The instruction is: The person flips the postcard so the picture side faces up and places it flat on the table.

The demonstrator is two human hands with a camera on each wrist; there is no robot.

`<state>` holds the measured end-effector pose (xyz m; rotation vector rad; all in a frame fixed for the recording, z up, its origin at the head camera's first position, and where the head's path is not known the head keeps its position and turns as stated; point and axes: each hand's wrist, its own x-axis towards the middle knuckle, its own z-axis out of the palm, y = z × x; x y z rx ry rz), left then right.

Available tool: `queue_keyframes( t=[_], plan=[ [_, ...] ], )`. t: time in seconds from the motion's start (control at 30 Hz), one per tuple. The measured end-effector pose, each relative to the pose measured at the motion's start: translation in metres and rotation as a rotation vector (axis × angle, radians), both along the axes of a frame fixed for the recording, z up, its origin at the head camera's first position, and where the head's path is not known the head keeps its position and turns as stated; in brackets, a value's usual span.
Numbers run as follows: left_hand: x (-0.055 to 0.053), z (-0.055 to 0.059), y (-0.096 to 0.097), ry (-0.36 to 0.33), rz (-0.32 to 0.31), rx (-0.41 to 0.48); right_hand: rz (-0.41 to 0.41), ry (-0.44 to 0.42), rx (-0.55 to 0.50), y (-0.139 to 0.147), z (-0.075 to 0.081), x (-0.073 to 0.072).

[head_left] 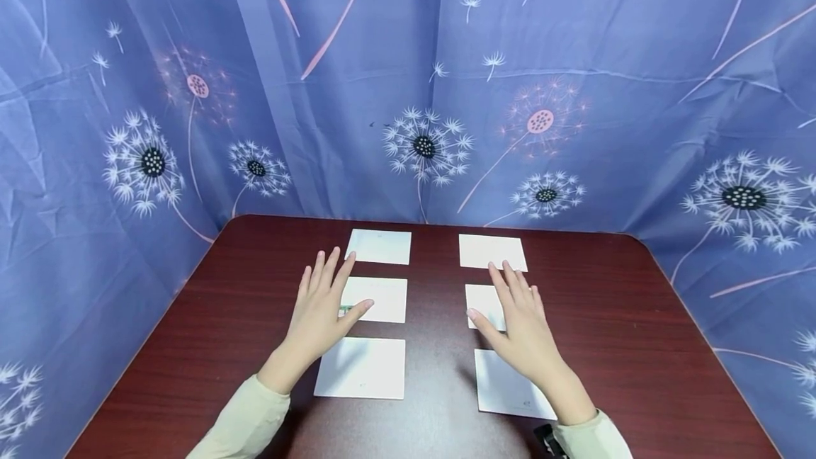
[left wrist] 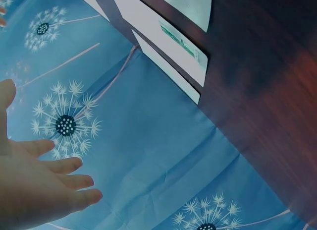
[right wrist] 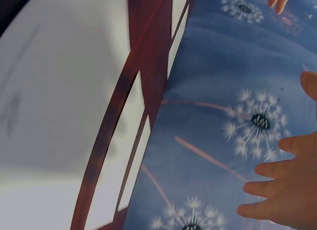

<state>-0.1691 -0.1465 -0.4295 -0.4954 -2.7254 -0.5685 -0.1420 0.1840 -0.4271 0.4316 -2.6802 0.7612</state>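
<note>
White rectangular cards lie flat on the table in two columns of three. With fingers spread and straight, my left hand (head_left: 319,314) hovers above the left column, partly covering the middle-left card (head_left: 382,296), which has a small green print. Nearest me in that column is the front-left card (head_left: 366,374). My right hand (head_left: 525,331), also spread, is held over the right column; it partly hides the middle-right card (head_left: 482,303) and the front-right card (head_left: 503,384). Both hands hold nothing. In the left wrist view a card (left wrist: 143,24) shows a green printed strip.
The dark red-brown wooden table (head_left: 191,360) has rounded far corners. The back-left card (head_left: 380,245) and back-right card (head_left: 487,251) lie near its far edge. A blue curtain (head_left: 344,147) with dandelion patterns hangs behind and beside the table. A black band (head_left: 548,439) is at the right wrist.
</note>
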Motion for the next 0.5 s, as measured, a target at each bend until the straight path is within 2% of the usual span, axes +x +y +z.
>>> queue_keyframes(
  t=[0.17, 0.37, 0.5],
  plan=[
    [0.007, -0.001, -0.001, -0.022, -0.029, 0.111, 0.082, -0.069, -0.100, -0.018, 0.002, 0.003],
    [0.016, -0.004, -0.006, -0.117, -0.046, 0.209, 0.198, -0.177, -0.225, -0.038, -0.002, 0.009],
    [0.020, -0.008, -0.009, -0.188, -0.050, 0.252, 0.260, -0.264, -0.269, -0.048, -0.004, 0.011]
  ],
)
